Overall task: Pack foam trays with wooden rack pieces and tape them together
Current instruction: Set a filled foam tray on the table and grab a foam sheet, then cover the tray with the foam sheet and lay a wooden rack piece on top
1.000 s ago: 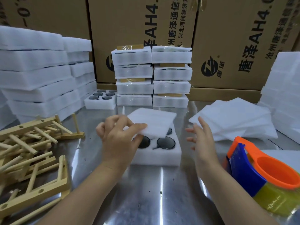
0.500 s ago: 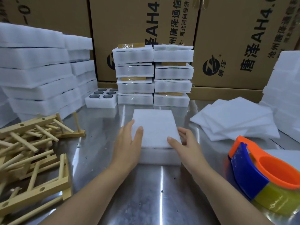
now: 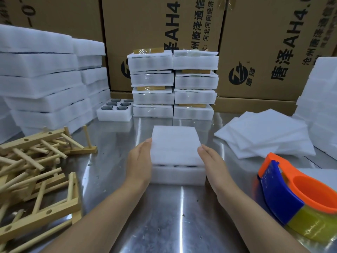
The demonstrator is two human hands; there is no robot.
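Observation:
A white foam tray (image 3: 178, 175) sits on the steel table in front of me, dark round pieces just visible in its top. A thin white foam sheet (image 3: 175, 145) lies on it as a cover. My left hand (image 3: 140, 161) is flat against the sheet's left edge and my right hand (image 3: 212, 161) against its right edge, fingers straight. The thumbs are hidden. Wooden rack pieces (image 3: 34, 167) lie in a heap at the left. An orange and blue tape dispenser (image 3: 299, 196) with yellowish tape stands at the right front.
Two stacks of taped foam packs (image 3: 173, 84) stand behind the tray, with an uncovered tray (image 3: 114, 110) of dark round pieces to their left. Foam blocks (image 3: 42, 79) are piled left and far right (image 3: 321, 106). Loose foam sheets (image 3: 264, 132) lie right. Cardboard boxes (image 3: 264, 42) wall the back.
My left hand laid the foam sheet over the tray. Both hands then slid from on top of the sheet to its left and right edges.

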